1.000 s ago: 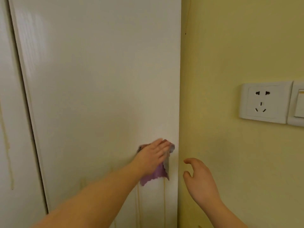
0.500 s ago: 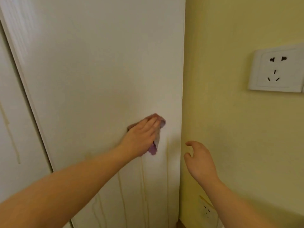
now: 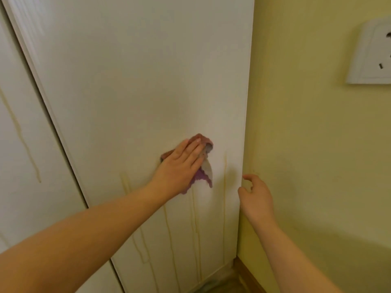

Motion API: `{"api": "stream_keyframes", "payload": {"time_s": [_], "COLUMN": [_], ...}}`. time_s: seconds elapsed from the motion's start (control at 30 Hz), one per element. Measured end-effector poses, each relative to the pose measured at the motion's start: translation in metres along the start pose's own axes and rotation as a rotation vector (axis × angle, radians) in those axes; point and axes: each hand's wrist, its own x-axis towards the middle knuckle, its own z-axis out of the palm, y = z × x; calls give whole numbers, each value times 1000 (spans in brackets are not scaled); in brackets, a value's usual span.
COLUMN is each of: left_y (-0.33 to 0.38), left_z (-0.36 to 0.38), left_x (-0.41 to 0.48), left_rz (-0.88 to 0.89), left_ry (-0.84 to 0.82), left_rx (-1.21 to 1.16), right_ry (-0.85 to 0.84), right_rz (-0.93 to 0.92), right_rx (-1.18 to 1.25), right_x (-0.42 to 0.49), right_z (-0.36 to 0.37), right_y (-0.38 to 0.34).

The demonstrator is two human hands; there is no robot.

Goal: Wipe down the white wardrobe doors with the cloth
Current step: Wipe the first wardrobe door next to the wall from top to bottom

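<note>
Two hands are up at the white wardrobe door (image 3: 127,81). The left hand (image 3: 179,166) lies flat on it with straight fingers, pressing the purple cloth (image 3: 204,176) against the door's lower half, near its right edge. The cloth pokes out past the fingertips and hangs down at the right of the palm. The right hand (image 3: 257,197) holds nothing, fingers loosely curled, just beside that same edge. Yellowish streaks (image 3: 224,187) run down the door below the cloth.
</note>
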Motion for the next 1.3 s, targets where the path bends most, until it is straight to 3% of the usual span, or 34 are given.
{"api": "stream_keyframes", "payload": {"time_s": [0.07, 0.17, 0.4, 0.47, 0.57, 0.6, 0.8, 0.9, 0.97, 1.0, 1.1, 1.17, 1.2, 1.3], "left_y": [14, 25, 12, 25, 61, 66, 34, 54, 72, 74, 53, 35, 28, 30], "left_z": [9, 20, -10, 0, 21, 18, 4, 20, 27, 30, 22, 11, 8, 20], "left_x": [-3, -11, 45, 56, 42, 38, 67, 60, 39, 31, 28, 33, 31, 2], "left_rz": [38, 277, 43, 72, 334, 349, 90, 234, 442, 445, 268, 126, 58, 86], "left_ry": [-18, -159, -125, -54, -334, -375, -169, -165, -309, -352, -232, -64, -67, -49], "left_rx": [68, 204, 114, 141, 103, 112, 124, 154, 167, 155, 144, 77, 46, 111], "right_ry": [-4, -33, 15, 4, -27, -34, -33, -54, -68, -77, -86, -89, -89, -99], "right_rz": [-15, -32, -67, -71, -54, -46, -23, -21, -21, -24, -37, -44, -48, -81], "right_rx": [-38, -156, -344, -372, -443, -456, -392, -412, -445, -455, -451, -440, -435, -441], "right_x": [1, 1, 6, 6, 6, 7, 9, 6, 4, 3, 4, 4, 4, 2], "right_z": [1, 3, -4, -1, 1, 0, -1, 0, 2, 2, 3, 5, 6, 12], "right_y": [1, 7, 14, 14, 17, 19, 19, 24, 25, 24, 23, 23, 23, 21]}}
